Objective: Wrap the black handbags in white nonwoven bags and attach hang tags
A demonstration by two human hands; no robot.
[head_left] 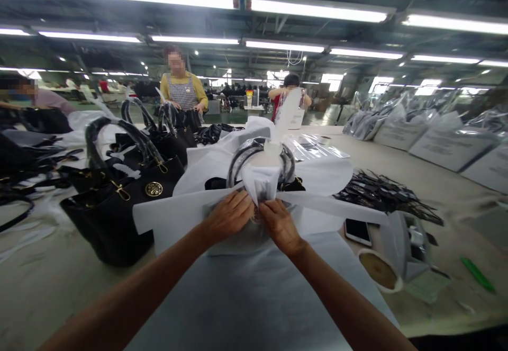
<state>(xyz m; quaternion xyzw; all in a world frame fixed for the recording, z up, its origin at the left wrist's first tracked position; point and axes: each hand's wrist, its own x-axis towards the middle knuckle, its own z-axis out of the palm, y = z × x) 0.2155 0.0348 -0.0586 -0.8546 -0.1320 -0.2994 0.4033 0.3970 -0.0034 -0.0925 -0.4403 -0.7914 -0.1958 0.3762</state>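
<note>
A black handbag stands in front of me, mostly covered by white wrapping paper; its plastic-wrapped handles rise above the paper. My left hand and my right hand rest side by side on the front of the wrapped bag, fingers curled and pinching the paper near a small round emblem between them. A folded strip of paper hangs down from the handles just above my fingers.
Unwrapped black handbags stand at my left. A phone, a tape roll, a heap of black tags and a green pen lie at right. Bagged goods line the far right. Other people work across the table.
</note>
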